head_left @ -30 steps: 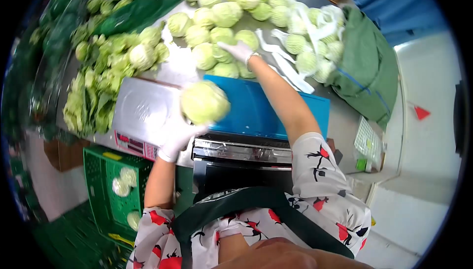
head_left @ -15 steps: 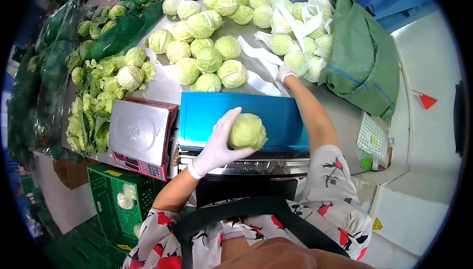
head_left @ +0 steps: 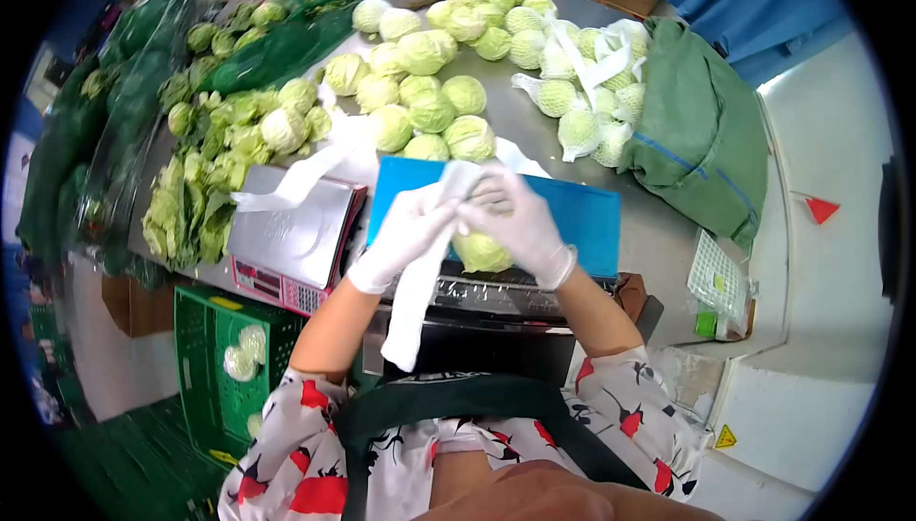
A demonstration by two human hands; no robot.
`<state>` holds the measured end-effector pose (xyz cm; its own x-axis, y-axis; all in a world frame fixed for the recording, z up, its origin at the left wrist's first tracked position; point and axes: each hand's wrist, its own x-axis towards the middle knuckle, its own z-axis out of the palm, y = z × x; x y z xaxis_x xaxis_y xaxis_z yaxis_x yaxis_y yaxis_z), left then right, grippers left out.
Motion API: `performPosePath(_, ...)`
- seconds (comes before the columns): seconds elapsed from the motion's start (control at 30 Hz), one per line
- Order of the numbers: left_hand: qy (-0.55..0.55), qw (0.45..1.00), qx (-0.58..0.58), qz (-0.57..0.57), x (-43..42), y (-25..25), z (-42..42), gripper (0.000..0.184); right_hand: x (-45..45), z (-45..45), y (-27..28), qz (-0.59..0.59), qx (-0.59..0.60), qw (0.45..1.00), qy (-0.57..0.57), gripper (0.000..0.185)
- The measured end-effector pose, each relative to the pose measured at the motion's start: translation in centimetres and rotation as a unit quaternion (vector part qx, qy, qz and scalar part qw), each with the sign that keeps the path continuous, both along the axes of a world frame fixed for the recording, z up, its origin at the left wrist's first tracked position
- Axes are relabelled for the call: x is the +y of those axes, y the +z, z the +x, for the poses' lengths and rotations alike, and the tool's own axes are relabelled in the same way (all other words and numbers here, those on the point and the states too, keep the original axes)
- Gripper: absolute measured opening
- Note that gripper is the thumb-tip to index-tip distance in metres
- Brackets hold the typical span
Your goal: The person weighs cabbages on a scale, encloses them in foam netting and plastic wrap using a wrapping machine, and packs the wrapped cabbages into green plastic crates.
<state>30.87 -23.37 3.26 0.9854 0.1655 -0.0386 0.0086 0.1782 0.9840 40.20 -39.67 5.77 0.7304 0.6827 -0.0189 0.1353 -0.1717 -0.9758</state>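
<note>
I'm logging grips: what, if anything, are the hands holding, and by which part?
A white strip, pinched by both hands near its far end; whether the cabbage is gripped too is unclear.

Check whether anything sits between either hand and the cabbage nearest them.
Yes: in this view the white strip hangs between the left hand and the cabbage. Nothing visible blocks the right hand, which overlaps the cabbage; contact is unclear.

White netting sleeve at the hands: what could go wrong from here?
The white netting sleeve hangs past the near edge of the blue panel and might snag. The cabbage by the right hand could roll off if unsupported; its support is unclear. Another white strip lies across the scale and could skew a reading.
</note>
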Motion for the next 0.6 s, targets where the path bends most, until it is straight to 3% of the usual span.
performPosePath(0.07,-0.009,0.999,0.014,0.043,-0.4,1.4,-0.9,0.023,0.1,0.0,-0.8,0.035,0.045,0.998,0.002,0.078)
performPosePath(0.17,-0.053,0.993,0.098,0.040,-0.3,2.1,-2.6,0.024,0.1,-1.2,-0.3,-0.026,-0.243,0.966,-0.085,0.084)
performPosePath(0.2,-0.081,0.988,0.123,0.048,-0.3,2.5,-3.2,0.024,0.1,-1.5,-0.2,0.037,-0.248,0.965,-0.081,0.068)
performPosePath(0.23,-0.099,0.991,0.078,0.042,-0.8,2.4,-3.6,0.023,-0.4,-1.6,-0.9,0.053,-0.155,0.986,-0.019,0.057)
performPosePath(0.27,-0.132,0.984,0.116,-0.010,-1.1,2.9,-4.2,0.026,-0.9,-1.8,-1.4,0.066,-0.060,0.995,0.041,0.047)
performPosePath(0.33,-0.188,0.962,0.149,-0.127,-0.9,4.3,-5.2,0.032,-1.5,-3.3,-0.7,0.103,0.078,0.992,-0.017,0.032)
performPosePath(0.43,-0.117,0.946,0.028,-0.301,-1.5,2.6,-5.5,0.044,-2.2,-4.7,-0.2,0.172,0.184,0.965,-0.079,0.025)
performPosePath(0.47,-0.094,0.988,-0.002,-0.126,-1.6,2.0,-5.5,0.055,-2.4,-5.2,-0.4,0.197,0.205,0.954,-0.095,0.025)
performPosePath(0.5,-0.071,0.993,-0.036,-0.082,-2.6,1.0,-5.7,0.057,-2.3,-6.4,-1.2,0.118,0.053,0.983,-0.132,0.026)
performPosePath(0.53,-0.049,0.996,-0.070,-0.037,-4.3,0.2,-6.1,0.061,-1.6,-7.2,-2.2,0.065,-0.218,0.963,-0.144,0.021)
performPosePath(0.57,-0.063,0.983,-0.078,-0.157,-5.6,-0.3,-6.3,0.069,-1.3,-8.2,-2.5,-0.004,-0.354,0.919,-0.175,0.020)
performPosePath(0.6,-0.039,0.980,-0.067,-0.181,-6.3,-0.1,-6.4,0.059,-1.3,-9.1,-2.1,-0.076,-0.480,0.851,-0.200,0.021)
